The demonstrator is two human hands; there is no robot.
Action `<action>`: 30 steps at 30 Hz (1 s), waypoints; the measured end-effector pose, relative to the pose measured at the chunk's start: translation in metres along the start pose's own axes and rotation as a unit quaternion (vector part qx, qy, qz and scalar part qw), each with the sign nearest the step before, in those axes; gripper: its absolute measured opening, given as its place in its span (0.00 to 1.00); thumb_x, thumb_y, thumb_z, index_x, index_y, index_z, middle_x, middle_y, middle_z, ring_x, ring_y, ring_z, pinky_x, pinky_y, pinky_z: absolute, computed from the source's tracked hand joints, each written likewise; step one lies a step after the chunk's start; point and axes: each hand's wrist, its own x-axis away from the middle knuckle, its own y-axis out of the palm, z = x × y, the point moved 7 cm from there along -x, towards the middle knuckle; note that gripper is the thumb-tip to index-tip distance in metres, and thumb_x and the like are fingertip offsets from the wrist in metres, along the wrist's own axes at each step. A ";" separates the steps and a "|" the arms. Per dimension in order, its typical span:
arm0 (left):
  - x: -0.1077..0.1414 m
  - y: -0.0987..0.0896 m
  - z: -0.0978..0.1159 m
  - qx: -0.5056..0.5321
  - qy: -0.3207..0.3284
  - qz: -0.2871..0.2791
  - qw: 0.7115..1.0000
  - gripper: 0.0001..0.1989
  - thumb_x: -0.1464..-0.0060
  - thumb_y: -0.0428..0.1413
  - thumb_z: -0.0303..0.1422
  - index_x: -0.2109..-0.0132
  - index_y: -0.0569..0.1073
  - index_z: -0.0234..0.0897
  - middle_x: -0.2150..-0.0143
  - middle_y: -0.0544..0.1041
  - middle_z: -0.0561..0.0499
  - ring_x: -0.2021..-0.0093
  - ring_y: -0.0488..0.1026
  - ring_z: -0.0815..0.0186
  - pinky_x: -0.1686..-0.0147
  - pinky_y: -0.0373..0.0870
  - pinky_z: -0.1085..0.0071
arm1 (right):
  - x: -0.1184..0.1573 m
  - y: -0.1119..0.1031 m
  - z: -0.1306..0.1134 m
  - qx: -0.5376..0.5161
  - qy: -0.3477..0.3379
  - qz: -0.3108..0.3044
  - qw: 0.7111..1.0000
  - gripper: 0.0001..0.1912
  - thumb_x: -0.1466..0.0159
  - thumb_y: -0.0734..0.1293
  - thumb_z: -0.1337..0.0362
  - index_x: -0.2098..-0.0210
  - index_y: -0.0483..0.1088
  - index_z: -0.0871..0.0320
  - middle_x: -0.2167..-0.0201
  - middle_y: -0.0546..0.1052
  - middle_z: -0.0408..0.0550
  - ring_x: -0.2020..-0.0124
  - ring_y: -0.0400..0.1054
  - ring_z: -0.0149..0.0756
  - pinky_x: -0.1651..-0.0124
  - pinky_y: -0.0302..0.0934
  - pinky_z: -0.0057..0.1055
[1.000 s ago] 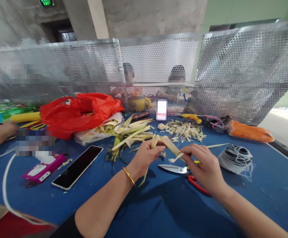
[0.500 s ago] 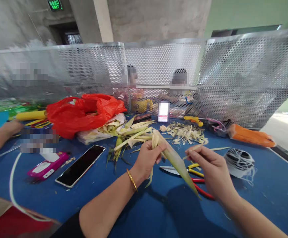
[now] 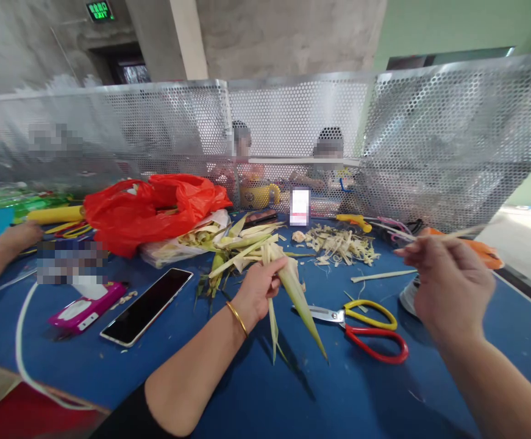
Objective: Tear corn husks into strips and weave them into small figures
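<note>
A bundle of pale green corn husks is gripped in my left hand, its pointed leaf tips hanging toward the table. My right hand, raised at the right, pinches a thin husk strip that sticks out past the fingers to the right. Between the hands lie scissors with one yellow and one red handle loop, blades pointing left. Beyond my left hand is a pile of loose husks. Thin shredded husk scraps lie behind the scissors. Another narrow strip rests near my right hand.
A black phone, a magenta device and a red plastic bag are to the left. A lit phone stands before a perforated metal screen. A yellow glue gun lies behind the scraps. A co-worker's hand is at far left.
My right hand has moved right and up, away from the bundle, with the strip. The scissors now show fully. My left hand has shifted slightly left, and the husk tips hang lower.
</note>
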 end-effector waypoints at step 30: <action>0.030 0.046 -0.009 -0.042 0.059 -0.163 0.984 0.14 0.59 0.64 0.36 0.66 0.73 0.32 0.71 0.74 0.50 0.69 0.69 0.67 0.69 0.65 0.74 | 0.096 0.071 0.033 0.106 0.142 -0.303 0.936 0.17 0.36 0.59 0.51 0.72 0.63 0.57 0.79 0.62 0.39 0.77 0.54 0.29 0.75 0.51 0.25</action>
